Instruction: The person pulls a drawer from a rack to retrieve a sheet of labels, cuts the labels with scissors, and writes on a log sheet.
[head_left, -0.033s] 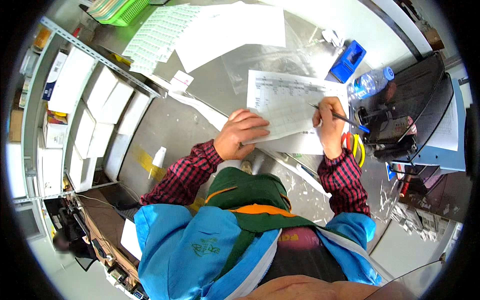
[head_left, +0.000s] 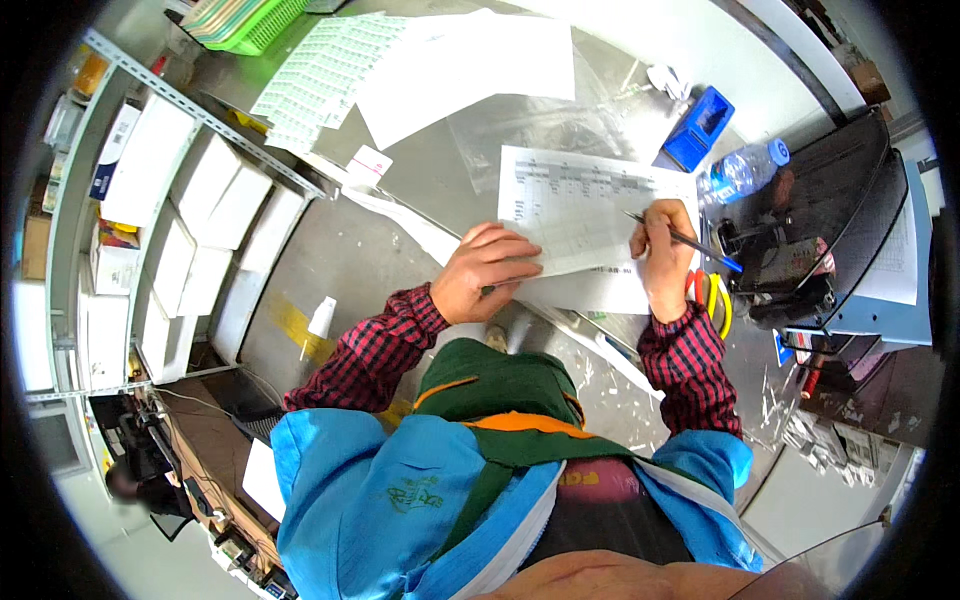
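The left hand lies flat, fingers curled loosely, pressing the near left corner of a printed form on the grey tabletop. The right hand is closed around a pen, its tip on the form's right side. The form lies over another sheet, just in front of the person. Beyond it are a clear plastic bag, large white sheets and a blue box. A water bottle lies right of the form; what look like yellow-handled scissors sit beside the right wrist.
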